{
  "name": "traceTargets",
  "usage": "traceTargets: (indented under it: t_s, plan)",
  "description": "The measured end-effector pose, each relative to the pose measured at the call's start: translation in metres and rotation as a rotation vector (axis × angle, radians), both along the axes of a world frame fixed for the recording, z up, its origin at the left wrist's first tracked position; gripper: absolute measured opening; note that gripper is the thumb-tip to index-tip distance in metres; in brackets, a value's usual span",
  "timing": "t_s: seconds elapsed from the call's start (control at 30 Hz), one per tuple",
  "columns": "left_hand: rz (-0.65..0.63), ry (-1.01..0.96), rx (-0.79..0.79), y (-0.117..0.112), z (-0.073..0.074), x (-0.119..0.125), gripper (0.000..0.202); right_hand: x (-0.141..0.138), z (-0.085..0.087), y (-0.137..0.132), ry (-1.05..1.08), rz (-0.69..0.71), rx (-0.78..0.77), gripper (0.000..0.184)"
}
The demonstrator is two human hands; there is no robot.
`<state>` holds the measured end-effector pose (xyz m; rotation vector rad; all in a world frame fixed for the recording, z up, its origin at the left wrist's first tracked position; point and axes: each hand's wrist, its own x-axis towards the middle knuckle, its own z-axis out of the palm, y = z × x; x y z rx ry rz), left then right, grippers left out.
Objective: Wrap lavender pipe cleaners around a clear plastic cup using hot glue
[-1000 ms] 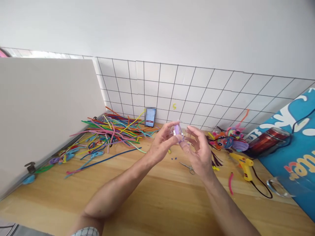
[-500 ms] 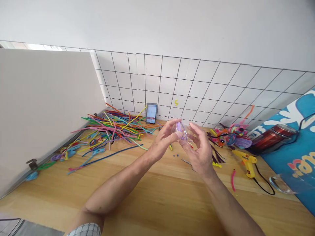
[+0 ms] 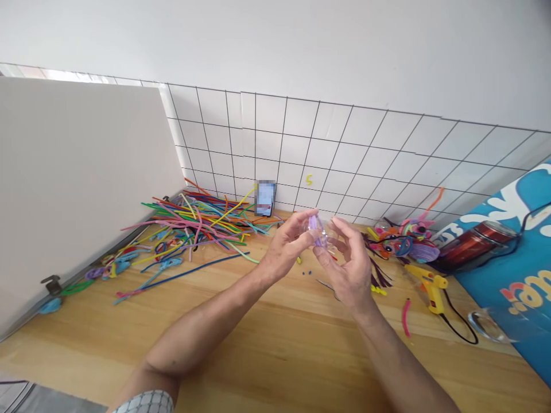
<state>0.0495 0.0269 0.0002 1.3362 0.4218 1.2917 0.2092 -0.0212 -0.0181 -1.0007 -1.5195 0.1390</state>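
Above the middle of the wooden table, both hands hold a clear, rounded plastic piece [image 3: 328,230] with purple pipe cleaner [image 3: 316,232] against it. My left hand [image 3: 289,241] pinches it from the left, thumb in front and fingers behind. From the other side my right hand [image 3: 346,258] grips its lower right edge, thumb near the purple strands. The fingers hide much of the piece. Beneath the right hand lie scissors [image 3: 323,284], partly covered, and two tiny blue bits [image 3: 306,273].
A heap of colourful pipe cleaners [image 3: 202,215] lies at the back left, beside a propped phone [image 3: 265,198]. On the right are finished pipe-cleaner figures [image 3: 400,244], a yellow glue gun [image 3: 433,287] with its cord, a red can [image 3: 486,244] and a pink strip [image 3: 406,317].
Both hands stay in nearly the same place, and the held piece looks slightly turned. The camera view has shifted a little.
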Motion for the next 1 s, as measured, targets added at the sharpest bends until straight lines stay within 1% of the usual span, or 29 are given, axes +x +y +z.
traceTargets:
  t_s: [0.13,0.27,0.57,0.83,0.9,1.0]
  plan:
    - [0.035,-0.001,0.029,-0.0014,-0.0012,-0.0014,0.045,-0.0008,-0.0002,-0.0001,-0.030,-0.012,0.033,0.060]
    - [0.044,0.005,0.000,-0.0024,-0.0007,-0.0019,0.044,-0.0023,-0.0005,0.0002,-0.056,-0.028,0.063,0.059]
    - [-0.026,-0.058,0.000,0.0006,-0.0011,0.0006,0.046,-0.0001,0.0010,0.0003,-0.069,-0.057,0.063,0.060]
    - [-0.048,-0.008,0.046,0.0013,-0.0032,-0.0021,0.052,0.0053,0.0018,0.0012,-0.104,-0.059,0.060,0.063]
    - [-0.033,-0.015,0.046,0.0007,-0.0042,-0.0009,0.053,0.0052,0.0034,0.0004,-0.135,-0.066,0.104,0.063]
    - [-0.001,-0.024,0.039,-0.0014,-0.0063,0.0015,0.054,0.0040,0.0060,-0.0005,-0.241,-0.136,0.255,0.054]
